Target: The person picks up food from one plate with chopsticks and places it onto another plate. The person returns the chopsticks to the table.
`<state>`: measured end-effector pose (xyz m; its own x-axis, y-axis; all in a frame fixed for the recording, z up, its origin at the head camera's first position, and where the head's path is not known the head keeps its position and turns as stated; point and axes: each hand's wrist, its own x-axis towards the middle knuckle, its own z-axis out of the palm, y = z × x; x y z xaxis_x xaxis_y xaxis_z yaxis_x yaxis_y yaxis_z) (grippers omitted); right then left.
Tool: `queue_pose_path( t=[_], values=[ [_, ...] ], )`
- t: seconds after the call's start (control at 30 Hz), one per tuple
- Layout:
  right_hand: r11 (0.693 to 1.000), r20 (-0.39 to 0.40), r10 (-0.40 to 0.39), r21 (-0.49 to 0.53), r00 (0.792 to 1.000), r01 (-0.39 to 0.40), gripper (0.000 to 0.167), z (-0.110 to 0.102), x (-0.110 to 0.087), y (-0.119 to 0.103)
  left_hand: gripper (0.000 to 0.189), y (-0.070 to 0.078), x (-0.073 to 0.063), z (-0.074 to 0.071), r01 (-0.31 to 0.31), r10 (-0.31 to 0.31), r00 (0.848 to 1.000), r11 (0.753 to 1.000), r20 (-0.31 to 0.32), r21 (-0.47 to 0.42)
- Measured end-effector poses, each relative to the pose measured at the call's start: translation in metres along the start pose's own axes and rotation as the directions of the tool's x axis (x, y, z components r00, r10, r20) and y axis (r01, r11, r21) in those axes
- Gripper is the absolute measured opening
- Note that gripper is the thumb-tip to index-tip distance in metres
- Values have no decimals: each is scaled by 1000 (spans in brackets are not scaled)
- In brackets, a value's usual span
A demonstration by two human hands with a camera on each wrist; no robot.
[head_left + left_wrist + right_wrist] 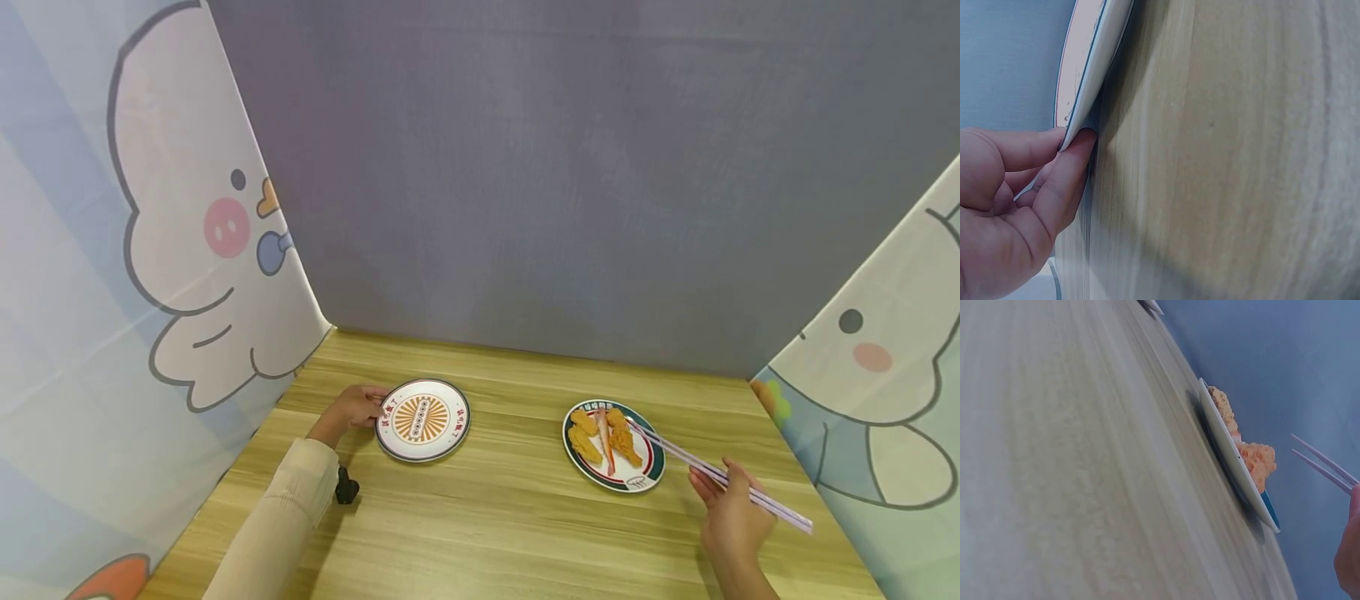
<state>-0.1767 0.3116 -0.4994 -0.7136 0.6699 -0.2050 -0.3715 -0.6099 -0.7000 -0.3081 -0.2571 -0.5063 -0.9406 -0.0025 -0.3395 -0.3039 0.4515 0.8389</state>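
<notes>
My left hand (pixel 358 408) pinches the left rim of a white plate (pixel 448 417) with an orange sunburst print. In the left wrist view the thumb lies on top of the rim and the fingers (pixel 1063 181) underneath. A pair of pale purple chopsticks (pixel 693 460) is held in my right hand (pixel 735 517). Their tips overlap the right side of a green-rimmed plate (pixel 654 471) in the head view; the right wrist view shows the chopsticks (pixel 1322 464) slightly parted and above the food. On that plate lie several fried chicken pieces (pixel 624 446) and a shrimp-like strip (pixel 604 442).
Both plates are on a wood-grain table (pixel 480 525). A grey cloth wall (pixel 510 183) rises behind it, with cartoon-printed panels (pixel 202 225) along both sides. A small black object (pixel 346 486) shows at the left sleeve (pixel 288 492).
</notes>
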Motion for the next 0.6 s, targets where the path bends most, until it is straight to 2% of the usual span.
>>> queue_pose_path(
  t=[0.27, 0.47, 0.6],
  values=[
    [999, 60, -34, -23, 998, 35, 20, 13, -5, 1, 48, 1, 0, 0, -3, 3, 1000, 1000, -6, 16],
    [1000, 122, 14, -17, 992, -12, 22, 21, -10, 4, 48, 2, -2, 0, 1, -1, 1000, 1000, -9, 17],
    [998, 160, 36, -56, 986, -28, 26, 26, -14, 7, 48, 2, -1, 0, 4, -4, 1000, 1000, -10, 12]
  ],
)
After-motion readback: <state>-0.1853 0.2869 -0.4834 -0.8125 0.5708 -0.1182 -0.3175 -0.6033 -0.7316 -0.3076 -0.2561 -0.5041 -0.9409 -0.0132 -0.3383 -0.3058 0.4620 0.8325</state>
